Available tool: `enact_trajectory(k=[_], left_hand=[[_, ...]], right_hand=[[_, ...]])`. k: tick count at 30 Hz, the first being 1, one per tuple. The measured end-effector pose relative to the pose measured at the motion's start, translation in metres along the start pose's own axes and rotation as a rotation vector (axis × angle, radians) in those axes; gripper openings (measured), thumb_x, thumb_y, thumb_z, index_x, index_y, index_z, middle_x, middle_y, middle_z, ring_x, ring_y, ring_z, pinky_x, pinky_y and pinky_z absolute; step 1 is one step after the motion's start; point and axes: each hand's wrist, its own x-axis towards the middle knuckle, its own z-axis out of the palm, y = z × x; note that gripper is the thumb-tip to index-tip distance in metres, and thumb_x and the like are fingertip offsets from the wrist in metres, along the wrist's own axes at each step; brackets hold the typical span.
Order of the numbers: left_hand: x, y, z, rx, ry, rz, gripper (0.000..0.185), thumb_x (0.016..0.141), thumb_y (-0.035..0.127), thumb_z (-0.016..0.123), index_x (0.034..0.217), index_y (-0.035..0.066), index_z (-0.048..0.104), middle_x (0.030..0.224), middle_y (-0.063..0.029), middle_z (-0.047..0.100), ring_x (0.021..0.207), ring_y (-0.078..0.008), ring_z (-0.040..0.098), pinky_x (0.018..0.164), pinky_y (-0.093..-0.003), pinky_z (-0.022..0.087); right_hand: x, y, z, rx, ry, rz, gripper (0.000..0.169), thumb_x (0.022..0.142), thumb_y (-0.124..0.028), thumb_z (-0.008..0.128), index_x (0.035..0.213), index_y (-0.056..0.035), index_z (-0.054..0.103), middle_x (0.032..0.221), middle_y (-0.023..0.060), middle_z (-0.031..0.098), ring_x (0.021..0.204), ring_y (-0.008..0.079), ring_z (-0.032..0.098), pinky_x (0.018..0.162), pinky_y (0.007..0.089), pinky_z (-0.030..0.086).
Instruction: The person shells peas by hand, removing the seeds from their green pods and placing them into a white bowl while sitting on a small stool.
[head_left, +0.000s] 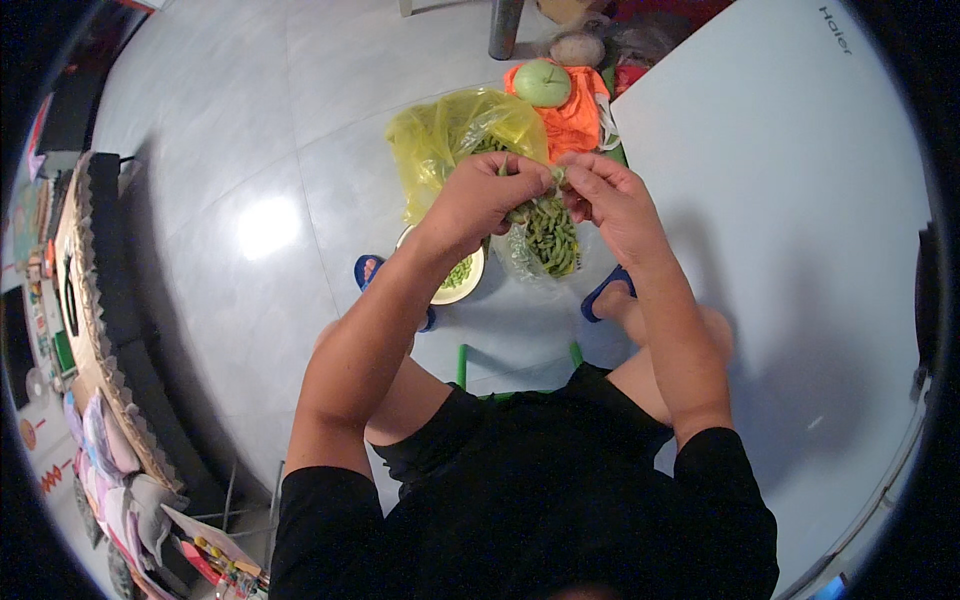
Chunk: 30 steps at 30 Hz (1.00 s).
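My left hand (504, 187) is closed around green bean pods, one of which sticks up by the thumb. Close beside it, my right hand (600, 196) pinches the end of a green pod (559, 177) between thumb and fingers. Below the hands, a heap of bean pods (553, 238) lies on a clear plastic bag (517, 255). A pale bowl (477, 279) with shelled green beans (457, 274) stands on the floor, partly hidden by my left forearm. Behind the hands is a yellow plastic bag (427, 142) with more pods inside.
A round pale green gourd (542, 83) rests on an orange bag (574, 120) at the back. A white Haier appliance (765, 150) stands on the right. Blue slippers (594, 300) are on my feet, and a green-framed stool (462, 366) is under me. A lace-edged table (90, 300) is at left.
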Motion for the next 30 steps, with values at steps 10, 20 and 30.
enact_trajectory(k=[10,20,30], left_hand=[[0.004,-0.003,0.010,-0.075,-0.035,-0.086,0.025,0.086,0.028,0.067,0.098,0.006,0.065,0.078,0.0015,0.062,0.052,-0.0041,0.048,0.039,-0.0159,0.028],[0.012,-0.010,0.014,-0.164,-0.066,-0.099,0.024,0.088,0.027,0.064,0.098,0.006,0.065,0.080,-0.0008,0.063,0.051,-0.0048,0.048,0.035,-0.0166,0.028],[0.014,-0.016,0.014,-0.259,-0.105,-0.135,0.022,0.091,0.032,0.060,0.087,0.010,0.061,0.076,0.0002,0.061,0.051,-0.0058,0.049,0.035,-0.0154,0.026]], right_hand=[[-0.011,-0.010,-0.032,-0.183,0.047,0.016,0.017,0.090,-0.018,0.062,0.093,-0.0021,0.064,0.074,-0.0008,0.059,0.064,0.0063,0.053,0.058,0.0207,0.044],[-0.014,-0.003,-0.041,-0.705,0.047,-0.089,0.016,0.083,-0.006,0.065,0.098,0.0000,0.066,0.078,-0.0009,0.060,0.071,0.0062,0.055,0.063,0.0196,0.044],[-0.015,-0.004,-0.012,-0.659,-0.092,-0.548,0.019,0.078,-0.002,0.069,0.096,0.0015,0.066,0.084,0.0066,0.061,0.079,0.0124,0.059,0.069,0.0246,0.048]])
